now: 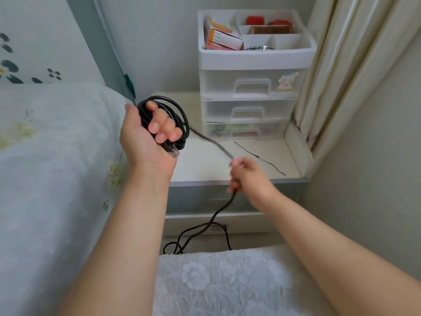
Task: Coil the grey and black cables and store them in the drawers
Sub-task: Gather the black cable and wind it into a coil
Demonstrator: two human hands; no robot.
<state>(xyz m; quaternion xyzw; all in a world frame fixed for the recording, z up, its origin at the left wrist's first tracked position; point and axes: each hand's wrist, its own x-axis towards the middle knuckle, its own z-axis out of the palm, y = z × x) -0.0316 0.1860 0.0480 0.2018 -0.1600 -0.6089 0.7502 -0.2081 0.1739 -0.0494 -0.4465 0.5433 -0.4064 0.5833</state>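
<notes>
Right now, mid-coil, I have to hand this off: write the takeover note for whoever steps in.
Left hand: grips the coiled part of the black cable, several loops wound, its clear plug end poking out below the fingers.
Right hand: grips the running length of the same cable, feeding it toward the coil.
Uncoiled slack hangs down in front of the nightstand.
The plastic drawer unit stands on the nightstand, all three drawers closed.
Done: part of the black cable coiled.
Left: finish coiling, open a drawer, store it. No grey cable is in view.
</notes>
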